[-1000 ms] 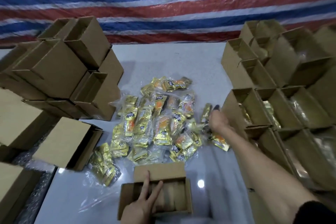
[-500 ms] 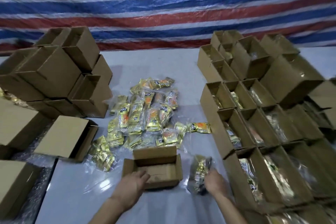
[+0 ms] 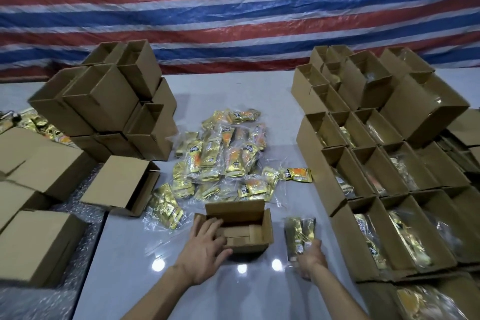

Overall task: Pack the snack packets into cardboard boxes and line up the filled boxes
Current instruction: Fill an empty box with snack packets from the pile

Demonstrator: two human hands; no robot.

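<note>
Left hand point(image 3: 205, 249) lies flat, fingers spread and nearly straight, over the left flap of the open cardboard box point(image 3: 233, 212), thumb against its front wall; it grips nothing. Right hand point(image 3: 310, 258) pinches the near end of a packet bundle point(image 3: 298, 234), gold packets in clear wrap, just right of the box and outside it. Loose packet pile point(image 3: 226, 161) sits behind the box on the table point(image 3: 233, 96). Filled boxes point(image 3: 348, 236) stand in rows close on the right, near the bundle. Empty boxes point(image 3: 104, 101) are stacked left. Striped tarp point(image 3: 233, 21) hangs behind. Versus 1.0 s ago: right hand has left the pile and now has the bundle; left hand stays on the box.
</note>
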